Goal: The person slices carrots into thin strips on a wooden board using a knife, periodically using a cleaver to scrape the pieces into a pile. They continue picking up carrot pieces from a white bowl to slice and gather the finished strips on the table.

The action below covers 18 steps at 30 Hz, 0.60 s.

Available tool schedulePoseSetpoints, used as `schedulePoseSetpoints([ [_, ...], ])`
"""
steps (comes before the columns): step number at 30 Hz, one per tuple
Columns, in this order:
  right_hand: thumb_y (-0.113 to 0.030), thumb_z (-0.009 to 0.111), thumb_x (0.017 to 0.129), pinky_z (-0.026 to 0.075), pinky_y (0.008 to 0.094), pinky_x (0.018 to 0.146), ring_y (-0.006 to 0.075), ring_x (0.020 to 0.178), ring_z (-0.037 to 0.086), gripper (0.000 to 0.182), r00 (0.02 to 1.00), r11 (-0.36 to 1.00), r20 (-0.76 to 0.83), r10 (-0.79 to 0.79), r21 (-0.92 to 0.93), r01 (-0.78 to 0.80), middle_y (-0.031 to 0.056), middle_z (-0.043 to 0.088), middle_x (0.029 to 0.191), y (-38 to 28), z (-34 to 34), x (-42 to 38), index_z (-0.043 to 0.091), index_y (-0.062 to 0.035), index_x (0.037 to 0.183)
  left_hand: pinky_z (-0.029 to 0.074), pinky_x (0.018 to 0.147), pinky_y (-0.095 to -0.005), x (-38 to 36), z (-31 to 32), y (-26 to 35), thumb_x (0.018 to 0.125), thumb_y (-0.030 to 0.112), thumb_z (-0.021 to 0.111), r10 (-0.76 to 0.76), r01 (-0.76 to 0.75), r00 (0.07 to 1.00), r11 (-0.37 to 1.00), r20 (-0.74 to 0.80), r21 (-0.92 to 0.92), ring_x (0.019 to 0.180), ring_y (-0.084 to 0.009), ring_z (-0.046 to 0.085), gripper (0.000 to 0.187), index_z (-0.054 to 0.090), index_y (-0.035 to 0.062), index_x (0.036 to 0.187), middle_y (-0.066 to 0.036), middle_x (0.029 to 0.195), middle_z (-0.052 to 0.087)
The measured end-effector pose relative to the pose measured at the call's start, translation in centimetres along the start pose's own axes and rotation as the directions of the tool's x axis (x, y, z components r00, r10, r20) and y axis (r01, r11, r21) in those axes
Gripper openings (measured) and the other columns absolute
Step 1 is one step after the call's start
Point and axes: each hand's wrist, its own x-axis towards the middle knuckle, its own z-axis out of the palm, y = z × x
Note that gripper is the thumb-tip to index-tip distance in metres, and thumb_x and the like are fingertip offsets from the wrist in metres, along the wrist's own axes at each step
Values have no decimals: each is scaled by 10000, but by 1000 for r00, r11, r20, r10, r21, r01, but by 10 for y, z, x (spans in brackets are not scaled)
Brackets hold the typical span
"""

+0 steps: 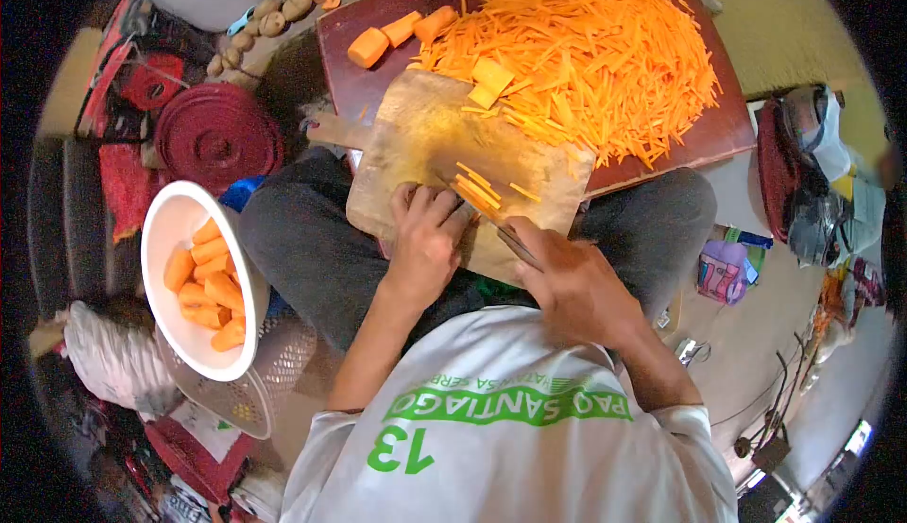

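On the wooden cutting board (406, 136) my left hand (425, 240) lies with its fingers curled and pressed down beside the blade; whatever is under the fingertips is hidden. My right hand (576, 282) grips a knife (520, 242) by its handle, the blade angled up and to the left toward the left fingers. Several cut carrot sticks (477, 190) lie against the blade. Toward the board's far edge rest some carrot slices (489, 81). Beyond them a large heap of shredded carrot (586, 60) covers much of a dark red table (354, 88).
Peeled carrot chunks (368, 48) sit at the table's left end. A white bowl (153, 268) of carrot pieces (213, 273) stands at left on a perforated basket (283, 358). Behind it is a round dark red lid (217, 136). A purple pouch (723, 268) lies at right.
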Motion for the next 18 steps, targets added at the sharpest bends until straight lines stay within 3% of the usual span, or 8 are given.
schedulePoseSetpoints([
  [5,-137,643,1026,578,562,881,485,1086,698,494,988,992,-105,-112,-69,105,294,698,1190,1,13,16,479,-8,1474,392,1051,-553,1,1,3,827,81,722,-1,1,999,1000,-33,14,1085,-343,590,339,778,29,1156,-107,1109,658],
  [8,-141,641,1029,576,565,883,487,1058,700,494,996,995,23,90,-37,-89,287,694,1165,2,13,19,470,-13,1475,390,1036,-541,0,-1,2,850,96,698,-4,5,1000,1000,-25,12,1079,-339,588,334,773,31,1170,-104,1109,662],
  [13,-175,629,1043,568,579,874,503,1027,699,533,990,976,9,-139,-170,138,308,686,1183,2,13,1,447,-12,1516,384,1008,-520,-4,1,-3,836,123,708,-3,3,1000,1000,-16,9,1077,-326,590,327,777,35,1143,-93,1101,673],
  [17,-161,624,1043,574,563,843,483,1017,705,519,998,997,27,48,-56,-47,295,681,1150,-7,17,17,450,-5,1506,385,993,-517,-3,2,-3,821,114,712,14,-13,999,1000,-34,20,1061,-313,592,309,779,32,1112,-90,1089,680],
  [18,-157,626,1041,574,562,843,481,1021,704,513,999,998,17,34,-55,-33,295,681,1150,-9,15,17,457,-4,1501,386,990,-518,-3,2,-3,822,109,708,15,-15,999,1000,-42,18,1056,-311,592,302,779,30,1105,-91,1087,682],
])
